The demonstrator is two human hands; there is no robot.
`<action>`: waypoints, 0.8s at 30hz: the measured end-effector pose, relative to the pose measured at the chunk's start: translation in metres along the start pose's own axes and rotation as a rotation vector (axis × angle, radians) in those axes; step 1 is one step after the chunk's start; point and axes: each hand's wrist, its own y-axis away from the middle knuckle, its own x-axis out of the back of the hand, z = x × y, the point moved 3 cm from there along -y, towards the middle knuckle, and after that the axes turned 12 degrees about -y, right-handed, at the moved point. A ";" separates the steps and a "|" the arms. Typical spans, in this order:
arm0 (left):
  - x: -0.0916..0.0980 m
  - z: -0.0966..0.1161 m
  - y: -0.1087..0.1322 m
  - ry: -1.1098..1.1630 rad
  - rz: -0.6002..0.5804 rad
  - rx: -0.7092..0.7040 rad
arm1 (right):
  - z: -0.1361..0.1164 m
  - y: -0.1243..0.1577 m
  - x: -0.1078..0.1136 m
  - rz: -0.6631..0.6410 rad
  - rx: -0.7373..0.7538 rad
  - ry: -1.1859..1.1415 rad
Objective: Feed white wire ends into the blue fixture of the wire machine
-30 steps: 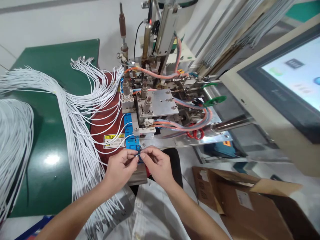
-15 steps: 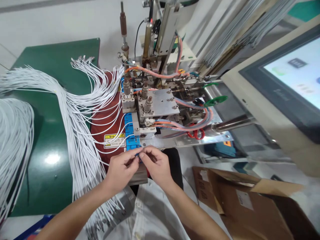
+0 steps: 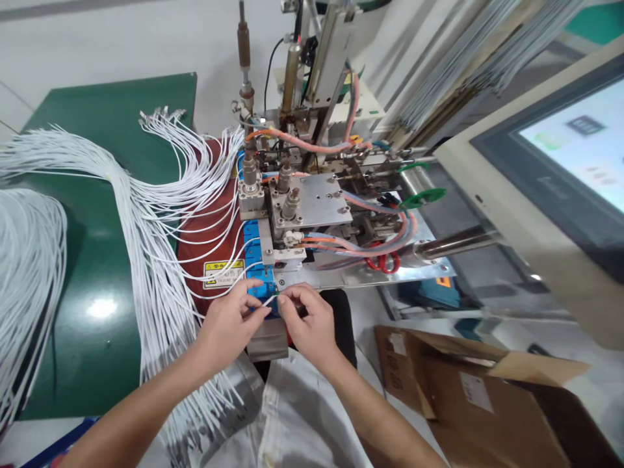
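Observation:
In front of the machine, my left hand (image 3: 234, 320) pinches a white cable (image 3: 268, 302) just behind its stripped end, which points to the right. My right hand (image 3: 308, 318) has thumb and forefinger closed at that end, where thin coloured wire tips show faintly; what exactly lies between these fingers is too small to tell. Both hands are over the near end of a row of blue fixture blocks (image 3: 252, 250). Other white cables run from a large bundle (image 3: 139, 260) into those blocks, beside the machine's metal clamp plate (image 3: 314, 198).
A green table (image 3: 92, 351) on the left carries a coil of white cable (image 3: 29, 260). A touch-screen panel (image 3: 560, 162) juts in from the right. Below it stands an open cardboard box (image 3: 492, 396). A green-rimmed spool (image 3: 422, 188) sits at the machine's right.
The left fingers have spread and drawn slightly left of the right ones, exposing the white cable end between the hands. The right hand has barely moved.

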 end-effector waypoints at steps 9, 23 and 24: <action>0.018 -0.007 -0.012 -0.426 0.118 -0.310 | 0.023 -0.007 -0.002 -0.057 -0.164 0.052; 0.012 -0.010 -0.013 -0.476 0.125 -0.338 | 0.021 -0.024 0.002 -0.312 0.033 0.204; 0.012 -0.011 -0.013 -0.475 0.127 -0.341 | 0.019 -0.025 0.002 -0.321 0.093 0.253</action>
